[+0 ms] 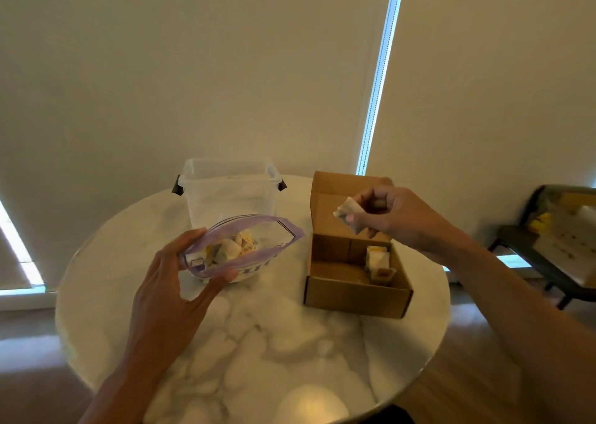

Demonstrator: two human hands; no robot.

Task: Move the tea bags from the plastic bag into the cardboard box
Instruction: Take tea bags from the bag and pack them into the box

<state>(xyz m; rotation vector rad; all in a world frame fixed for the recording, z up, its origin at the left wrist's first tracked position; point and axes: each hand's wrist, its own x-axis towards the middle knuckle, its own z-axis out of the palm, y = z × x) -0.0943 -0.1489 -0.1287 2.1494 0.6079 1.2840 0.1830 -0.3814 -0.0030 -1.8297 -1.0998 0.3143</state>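
- Brown cardboard box [354, 296] sits open on the round marble table [258, 343], with a few tea bags [378, 262] standing at its right side.
- Our right hand [383, 212] pinches one white paper tea bag [345, 211] above the box's rear edge; the open compartment lies just below and nearer us.
- Our left hand [167, 285] grips the clear purple-zipped plastic bag [251, 221] by its mouth, left of the box, more bags inside.

Open plastic bag [254, 264] and open cardboard box [354, 297] both hold tea bags [230, 250]
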